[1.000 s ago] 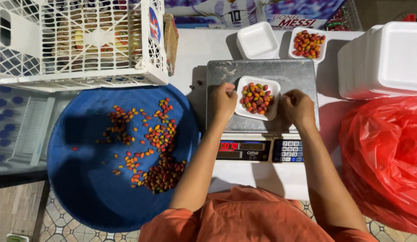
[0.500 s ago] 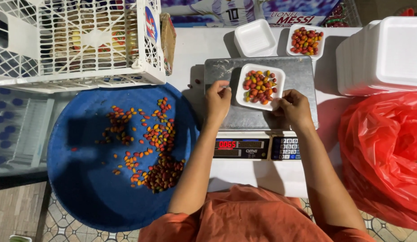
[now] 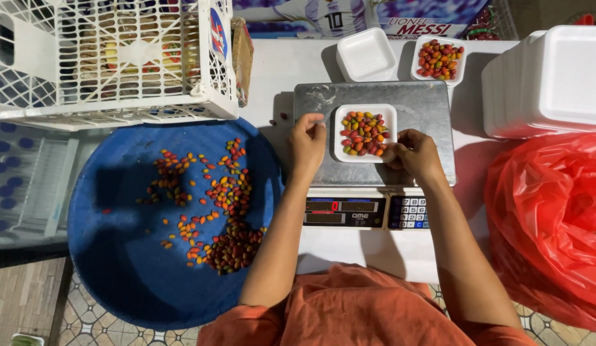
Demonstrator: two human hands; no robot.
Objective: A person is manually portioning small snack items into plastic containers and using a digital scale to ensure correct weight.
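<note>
Both grips sit at the small white foam tray [image 3: 366, 132] on the metal scale platform [image 3: 373, 131]: the right hand [image 3: 411, 154] has its fingers curled loosely round the tray's near right corner, pinching the rim, while the left hand [image 3: 307, 139] hovers just beside the tray's left edge, fingers half-closed, and whether they hold a chilli or nothing I cannot tell. The tray lies near the middle of the platform, heaped with mixed red, green and orange chillies [image 3: 363, 133]. To weigh this well, I judge, the hands want to come clear of the tray, so no pressure skews the digital display [image 3: 341, 206] below. Any topping-up looks best done from the blue basin [image 3: 118, 269] at the left, one or two pieces dropped gently. A filled tray [image 3: 439, 59] and an empty tray [image 3: 366, 54] wait on the tabletop [image 3: 278, 70] behind.
</note>
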